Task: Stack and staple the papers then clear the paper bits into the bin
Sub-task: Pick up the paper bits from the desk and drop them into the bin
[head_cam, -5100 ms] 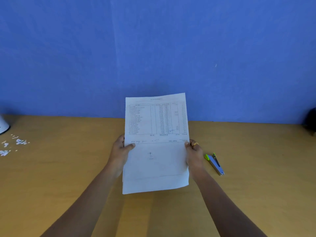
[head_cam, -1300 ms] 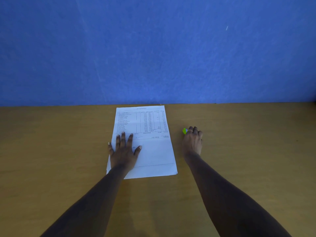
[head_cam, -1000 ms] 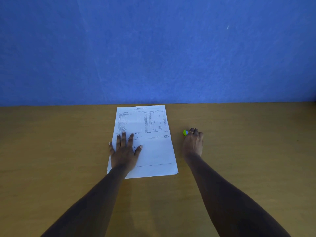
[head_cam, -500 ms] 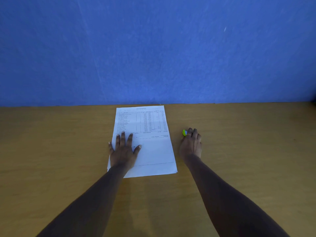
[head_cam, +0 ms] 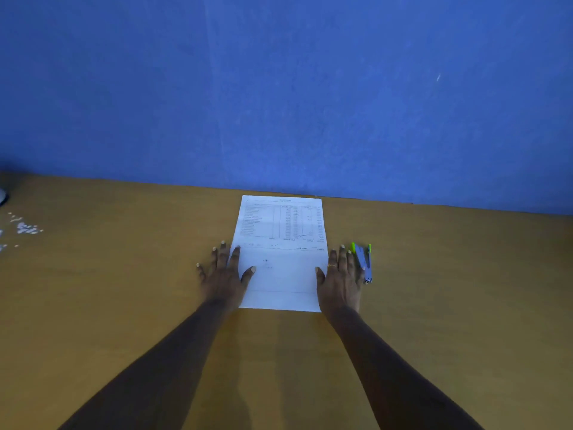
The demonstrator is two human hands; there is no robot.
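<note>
Desk (head_cam: 124, 290) carries loose paper bits (head_cam: 28, 228) beside, seemingly, a bin (head_cam: 2, 196).

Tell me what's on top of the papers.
Thumb and forefinger of the left hand, thumb of the right hand, at the side edges. The stapler lies beside, off the papers. Lower sheets are hidden.

I read this as an office workspace. A plain wooden desktop (head_cam: 465, 305) meets a bare blue wall (head_cam: 279, 88) at twelve o'clock. A printed sheet of figures (head_cam: 280, 274) lies straight ahead, with a small stapler (head_cam: 363, 262) at one o'clock and scattered paper bits (head_cam: 28, 228) at ten o'clock.
</note>
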